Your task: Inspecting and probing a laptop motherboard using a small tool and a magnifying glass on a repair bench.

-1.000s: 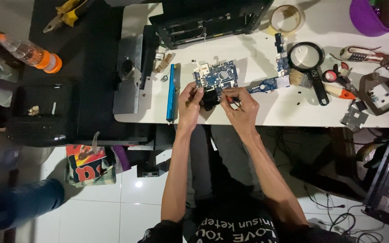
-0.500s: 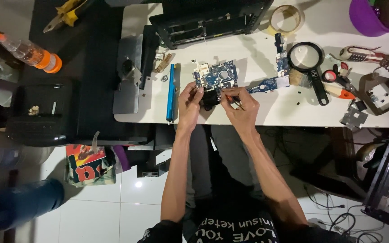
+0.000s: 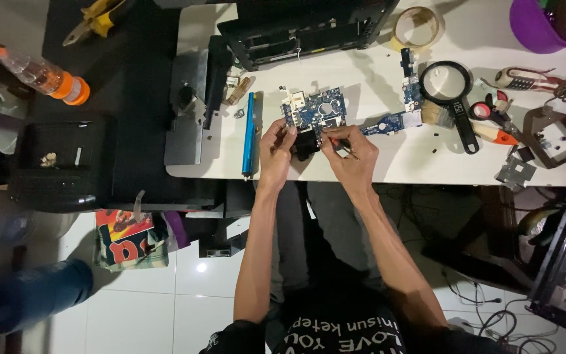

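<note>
Left hand [image 3: 275, 145] curled around a small black part [image 3: 305, 143] at the near edge of the blue circuit board [image 3: 316, 113], fingertips pinching its left side. Right hand [image 3: 352, 154] closed on a thin red-handled tool [image 3: 339, 140], tip pressed toward the same black part; board flat on the white table [image 3: 375, 167], near its front edge. Just left of the hands a blue pen-shaped driver [image 3: 249, 134]; to the right a black magnifying glass [image 3: 450, 88] and a small blue board strip [image 3: 388, 122].
</note>
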